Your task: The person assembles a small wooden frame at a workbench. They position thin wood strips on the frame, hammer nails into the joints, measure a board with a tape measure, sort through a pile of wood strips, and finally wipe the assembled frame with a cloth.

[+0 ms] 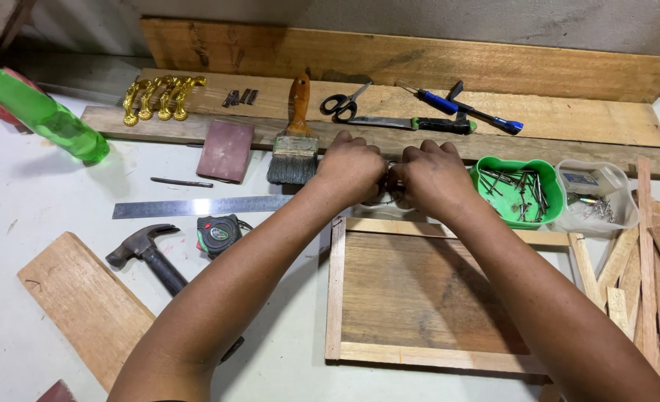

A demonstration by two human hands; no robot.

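Observation:
My left hand (351,168) and my right hand (434,177) are closed together just beyond the far edge of a wooden frame (335,286) with a board panel inside it. Between the fingers a small metallic thing (390,176) shows, mostly hidden, so I cannot tell what it is. Both forearms reach across the frame. A paintbrush (293,146) lies just left of my left hand, and a green bowl of nails (552,195) sits just right of my right hand.
A steel ruler (196,206), tape measure (218,235), hammer (148,253) and loose plank (84,305) lie at left. Behind are planks with gold handles (159,97), scissors (343,105), a knife (412,123) and screwdrivers (464,108). A clear tub (596,195) and wood strips (646,268) lie at right; a green bottle (40,112) stands far left.

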